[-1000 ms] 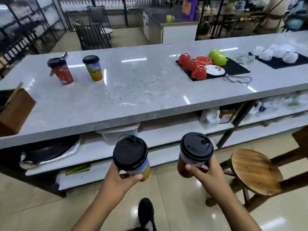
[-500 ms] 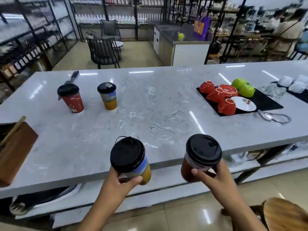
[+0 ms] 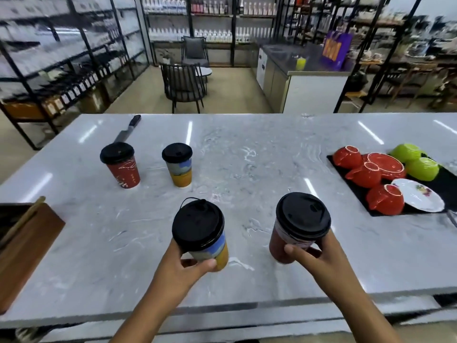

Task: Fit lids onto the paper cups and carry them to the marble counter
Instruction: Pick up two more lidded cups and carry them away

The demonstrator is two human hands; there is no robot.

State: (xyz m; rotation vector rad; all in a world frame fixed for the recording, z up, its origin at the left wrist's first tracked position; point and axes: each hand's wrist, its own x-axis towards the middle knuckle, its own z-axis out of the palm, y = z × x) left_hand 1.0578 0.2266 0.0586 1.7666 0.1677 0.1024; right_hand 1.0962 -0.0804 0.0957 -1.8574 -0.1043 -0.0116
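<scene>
My left hand (image 3: 184,269) grips a yellow-and-blue paper cup (image 3: 210,248) with a black lid, held over the near part of the marble counter (image 3: 247,164). My right hand (image 3: 319,258) grips a red paper cup (image 3: 284,243) with a black lid, also above the counter. Whether either cup touches the marble I cannot tell. Two more lidded cups stand farther back on the left: a red one (image 3: 123,169) and a yellow-and-blue one (image 3: 179,169).
A knife (image 3: 127,131) lies behind the red cup at the far left. A brown wooden box (image 3: 22,248) sits at the counter's left edge. On the right, a black mat (image 3: 445,184) carries red and green crockery and a white plate (image 3: 420,198).
I have come closer to the counter. Both hands have carried their cups forward from in front of the counter's edge to above its near surface.
</scene>
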